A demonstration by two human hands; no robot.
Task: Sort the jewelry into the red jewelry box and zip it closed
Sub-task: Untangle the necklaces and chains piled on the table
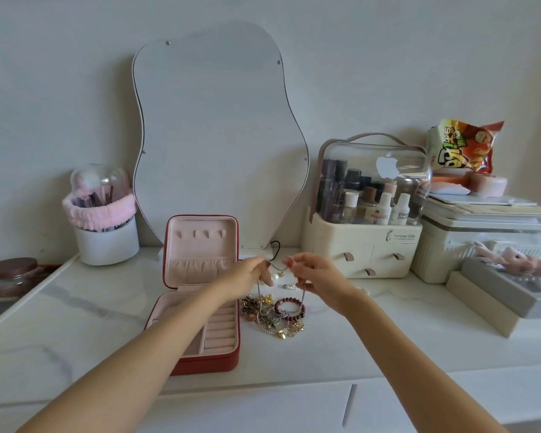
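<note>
The red jewelry box (222,360) lies open on the marble top, its pink-lined lid (200,245) standing upright at the back. Right of it sits a tangled pile of jewelry (270,317) with a dark red bead bracelet (289,307). My left hand (250,275) and my right hand (313,275) are raised above the pile, each pinching one end of a thin chain necklace (278,267). A pearl pendant (275,278) hangs between my hands. The chain's strands drop toward the pile. A small earring (289,286) lies just behind the pile.
A wavy mirror (219,135) leans on the wall behind the box. A brush holder (107,232) stands at the left, a cosmetics organizer (363,245) at the right, with storage boxes (487,242) and a snack bag (463,145) beyond it. A jar (10,276) is far left.
</note>
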